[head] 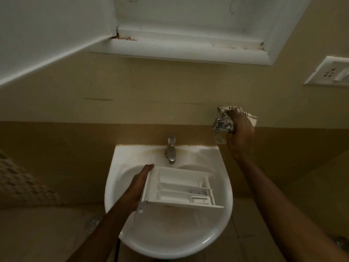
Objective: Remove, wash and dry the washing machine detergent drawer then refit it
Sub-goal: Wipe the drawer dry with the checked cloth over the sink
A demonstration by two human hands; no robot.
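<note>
The white detergent drawer (181, 188) hangs over the white wash basin (117, 167), its compartments facing up and its front panel to the left. My left hand (140, 183) grips that front panel. Up on the wall to the right, my right hand (239, 127) is closed on a white cloth with a dark pattern (226, 112), which lies on a small chrome and glass wall holder (220, 132). The steel tap (170, 149) stands at the back of the basin, with no water visibly running.
A white wall cabinet (170, 50) hangs above the basin with its door (47, 40) swung open to the left. A socket plate (329, 73) sits on the wall at the right. A floor drain (94, 223) lies lower left of the basin.
</note>
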